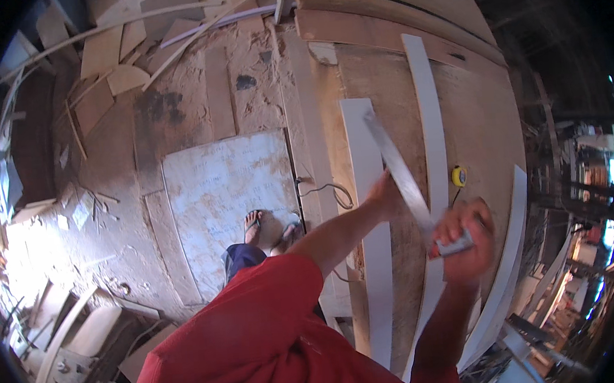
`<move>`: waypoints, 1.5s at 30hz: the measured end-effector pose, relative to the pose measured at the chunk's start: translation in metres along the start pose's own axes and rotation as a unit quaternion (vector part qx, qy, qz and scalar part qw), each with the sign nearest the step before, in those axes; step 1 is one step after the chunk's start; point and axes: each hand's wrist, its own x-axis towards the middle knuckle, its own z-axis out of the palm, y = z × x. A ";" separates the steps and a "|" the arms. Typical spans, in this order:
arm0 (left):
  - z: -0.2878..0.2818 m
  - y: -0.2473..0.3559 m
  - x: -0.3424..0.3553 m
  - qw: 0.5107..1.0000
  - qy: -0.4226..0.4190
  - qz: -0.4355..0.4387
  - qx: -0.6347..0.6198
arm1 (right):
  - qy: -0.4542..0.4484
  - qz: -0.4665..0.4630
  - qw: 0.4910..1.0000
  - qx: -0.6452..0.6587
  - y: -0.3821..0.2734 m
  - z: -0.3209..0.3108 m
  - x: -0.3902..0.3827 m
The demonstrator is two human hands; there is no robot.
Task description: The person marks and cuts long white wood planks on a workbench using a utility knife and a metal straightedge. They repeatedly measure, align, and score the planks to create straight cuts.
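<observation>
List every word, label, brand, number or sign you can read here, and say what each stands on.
None can be read.
White board on the floor: rows of faint blue handwriting, too blurred to read.
Yellow tape measure: any marking on its face is too small to read.
Long metal tool in the right hand: blurred; no marking can be made out.

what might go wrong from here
The long-bladed metal tool in the right hand appears close to the left hand, so a slip might scrape it. The yellow tape measure lies near the right hand and could get knocked. The toes are bare, so anything dropped might hurt them.
</observation>
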 end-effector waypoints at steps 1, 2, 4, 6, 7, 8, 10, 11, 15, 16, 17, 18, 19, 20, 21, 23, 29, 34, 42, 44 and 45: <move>0.004 -0.001 0.000 1.000 0.006 -0.006 -0.024 | -0.044 0.007 0.998 0.045 0.016 0.009 0.027; 0.008 -0.004 -0.001 0.992 -0.014 -0.025 -0.121 | -0.090 0.007 0.992 0.089 0.034 0.019 0.053; 0.018 -0.005 -0.003 0.944 -0.021 -0.047 -0.325 | -0.137 0.027 0.986 0.092 0.073 0.041 0.103; 0.024 -0.002 -0.002 0.885 0.039 -0.096 -0.453 | -0.125 0.026 0.991 -0.050 0.107 0.062 0.144; 0.026 -0.001 -0.001 0.848 0.073 -0.115 -0.513 | -0.121 0.004 0.989 -0.089 0.119 0.070 0.167; 0.027 0.001 -0.001 0.844 0.138 -0.094 -0.509 | -0.136 -0.018 0.984 -0.113 0.132 0.078 0.185; 0.028 0.002 0.000 0.835 0.166 -0.097 -0.516 | -0.137 -0.046 0.981 -0.131 0.145 0.085 0.221; 0.027 0.003 0.002 0.831 0.128 -0.117 -0.529 | -0.129 -0.052 0.980 -0.141 0.148 0.086 0.230; 0.034 0.001 0.012 0.993 0.114 0.016 -0.020 | -0.131 -0.010 0.984 -0.119 0.157 0.082 0.244; 0.038 0.001 0.015 0.990 0.142 0.006 -0.019 | -0.130 -0.018 0.984 -0.123 0.158 0.081 0.243; 0.043 0.003 0.018 0.991 0.136 -0.002 -0.003 | -0.135 -0.028 0.982 -0.125 0.160 0.080 0.242; 0.048 0.006 0.021 0.993 0.112 -0.007 0.021 | -0.115 -0.022 0.986 -0.119 0.161 0.081 0.240; 0.053 0.008 0.022 0.990 0.134 -0.032 0.013 | -0.102 -0.020 0.988 -0.110 0.162 0.082 0.239; 0.058 0.010 0.022 0.989 0.140 -0.054 0.013 | -0.093 -0.027 0.990 -0.098 0.163 0.083 0.238; 0.060 0.011 0.023 0.989 0.135 -0.061 -0.003 | -0.074 -0.010 0.992 -0.103 0.163 0.084 0.239; 0.059 0.012 0.021 0.990 0.116 -0.062 -0.047 | -0.053 -0.001 0.993 -0.104 0.162 0.086 0.241; 0.036 0.001 0.011 0.921 0.178 -0.082 -0.338 | -0.022 0.010 0.999 -0.047 0.157 0.085 0.247; 0.046 0.005 0.011 0.971 0.123 -0.057 -0.194 | -0.008 0.046 0.997 -0.057 0.164 0.084 0.245; 0.020 0.001 0.003 0.907 0.071 -0.073 -0.409 | -0.023 0.041 0.997 -0.058 0.168 0.078 0.239; 0.011 0.003 -0.005 0.901 0.096 -0.100 -0.412 | 0.011 -0.003 0.999 -0.036 0.168 0.079 0.234; 0.009 0.004 -0.008 0.884 0.116 -0.090 -0.445 | -0.016 0.038 0.998 -0.054 0.166 0.078 0.230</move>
